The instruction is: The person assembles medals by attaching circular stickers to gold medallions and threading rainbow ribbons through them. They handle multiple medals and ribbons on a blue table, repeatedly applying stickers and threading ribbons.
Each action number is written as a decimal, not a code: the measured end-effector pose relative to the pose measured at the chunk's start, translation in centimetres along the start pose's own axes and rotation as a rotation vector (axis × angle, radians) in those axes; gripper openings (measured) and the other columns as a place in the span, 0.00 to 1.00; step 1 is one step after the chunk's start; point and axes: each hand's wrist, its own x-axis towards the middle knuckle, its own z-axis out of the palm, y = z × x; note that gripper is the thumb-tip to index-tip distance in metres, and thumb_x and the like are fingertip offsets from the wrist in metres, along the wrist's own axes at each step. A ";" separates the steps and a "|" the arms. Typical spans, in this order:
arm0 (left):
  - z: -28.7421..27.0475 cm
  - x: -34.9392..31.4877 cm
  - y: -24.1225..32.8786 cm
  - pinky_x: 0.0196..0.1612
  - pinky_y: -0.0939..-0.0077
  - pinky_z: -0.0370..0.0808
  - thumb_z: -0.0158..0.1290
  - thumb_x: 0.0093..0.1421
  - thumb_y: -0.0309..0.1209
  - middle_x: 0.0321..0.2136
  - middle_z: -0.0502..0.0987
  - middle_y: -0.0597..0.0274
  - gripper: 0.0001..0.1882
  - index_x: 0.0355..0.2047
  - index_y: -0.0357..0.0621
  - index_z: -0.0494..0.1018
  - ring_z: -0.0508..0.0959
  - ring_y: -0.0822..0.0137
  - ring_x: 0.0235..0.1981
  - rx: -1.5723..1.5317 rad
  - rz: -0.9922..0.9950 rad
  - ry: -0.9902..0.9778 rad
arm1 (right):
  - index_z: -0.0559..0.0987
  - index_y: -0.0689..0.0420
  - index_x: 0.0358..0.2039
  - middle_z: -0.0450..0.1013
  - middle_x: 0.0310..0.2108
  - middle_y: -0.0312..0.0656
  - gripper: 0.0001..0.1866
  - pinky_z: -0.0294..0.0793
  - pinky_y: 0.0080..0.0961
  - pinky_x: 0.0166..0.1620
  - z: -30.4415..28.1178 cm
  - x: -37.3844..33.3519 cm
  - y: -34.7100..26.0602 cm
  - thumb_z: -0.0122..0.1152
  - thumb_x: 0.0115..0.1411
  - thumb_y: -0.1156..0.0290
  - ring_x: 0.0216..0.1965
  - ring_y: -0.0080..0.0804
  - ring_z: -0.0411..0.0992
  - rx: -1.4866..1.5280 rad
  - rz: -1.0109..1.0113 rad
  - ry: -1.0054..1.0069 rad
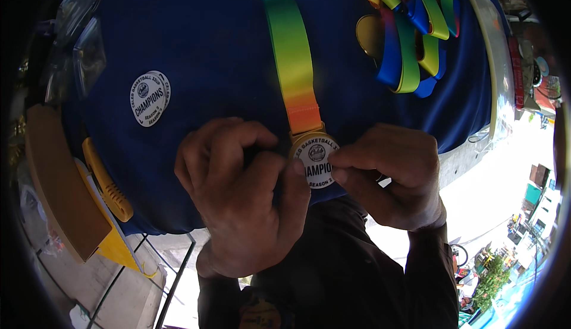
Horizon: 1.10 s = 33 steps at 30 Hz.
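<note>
A gold medal [294, 145] lies near the front edge of the dark blue cloth, its rainbow ribbon [290, 55] running away to the far side. On its face sits a round white sticker [319, 170] with black print, slightly off the gold rim. My left hand [241, 189] is curled beside it, thumb pressed at the left edge of the medal. From the right, my right hand [398, 177] pinches the sticker's edge between thumb and forefinger. A few more white stickers [148, 99] overlap in a pile to the left.
Bunched rainbow ribbons [419, 38] with another gold medal [369, 35] lie at the far right. A yellow-handled tool [107, 180], perhaps a cutter, and a brown cardboard piece [59, 186] are at the left edge. Clear plastic sleeves [90, 49] lie at the far left.
</note>
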 end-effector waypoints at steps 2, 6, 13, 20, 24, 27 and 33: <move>0.1 0.1 0.1 0.56 0.54 0.62 0.60 0.56 0.28 0.40 0.75 0.57 0.08 0.26 0.37 0.74 0.71 0.51 0.52 0.002 -0.007 0.003 | 0.86 0.61 0.31 0.82 0.26 0.43 0.07 0.75 0.26 0.27 0.0 0.0 0.0 0.71 0.49 0.83 0.24 0.33 0.80 -0.005 -0.005 0.000; 0.1 0.2 0.1 0.56 0.55 0.62 0.60 0.55 0.27 0.40 0.75 0.57 0.07 0.26 0.37 0.74 0.71 0.52 0.51 0.012 -0.003 0.010 | 0.85 0.62 0.32 0.81 0.25 0.44 0.08 0.75 0.26 0.26 -0.1 0.0 0.0 0.71 0.50 0.83 0.23 0.33 0.80 -0.005 0.001 0.005; 0.2 0.2 0.1 0.56 0.55 0.62 0.60 0.54 0.25 0.40 0.75 0.56 0.06 0.26 0.37 0.74 0.71 0.52 0.51 0.009 -0.002 0.010 | 0.85 0.63 0.32 0.80 0.23 0.44 0.07 0.73 0.24 0.24 0.3 0.2 -0.1 0.71 0.50 0.83 0.22 0.32 0.79 0.003 -0.011 0.035; 0.2 0.3 0.2 0.56 0.55 0.62 0.60 0.55 0.25 0.40 0.75 0.57 0.06 0.26 0.37 0.74 0.71 0.53 0.51 0.022 -0.004 0.011 | 0.85 0.62 0.33 0.79 0.22 0.44 0.08 0.71 0.24 0.23 0.2 0.1 -0.2 0.71 0.50 0.83 0.21 0.30 0.78 -0.002 0.008 0.028; 0.2 0.3 0.2 0.56 0.55 0.62 0.60 0.54 0.24 0.40 0.75 0.57 0.05 0.26 0.38 0.74 0.71 0.53 0.51 0.025 -0.008 0.004 | 0.85 0.63 0.34 0.78 0.22 0.44 0.08 0.71 0.24 0.23 0.3 0.1 -0.3 0.71 0.51 0.83 0.21 0.30 0.78 0.019 0.025 0.051; 0.2 0.5 0.3 0.56 0.55 0.62 0.60 0.54 0.24 0.39 0.75 0.58 0.05 0.27 0.38 0.74 0.71 0.53 0.50 0.023 -0.010 0.007 | 0.85 0.63 0.34 0.78 0.23 0.44 0.09 0.71 0.24 0.23 0.4 0.2 -0.4 0.71 0.52 0.84 0.21 0.30 0.78 0.017 0.036 0.051; 0.0 0.6 0.0 0.55 0.55 0.62 0.60 0.54 0.25 0.38 0.75 0.58 0.04 0.27 0.40 0.75 0.71 0.52 0.49 -0.016 0.020 0.033 | 0.85 0.64 0.36 0.79 0.26 0.45 0.09 0.73 0.21 0.27 0.5 0.0 -0.3 0.70 0.52 0.85 0.25 0.29 0.79 0.002 0.073 0.066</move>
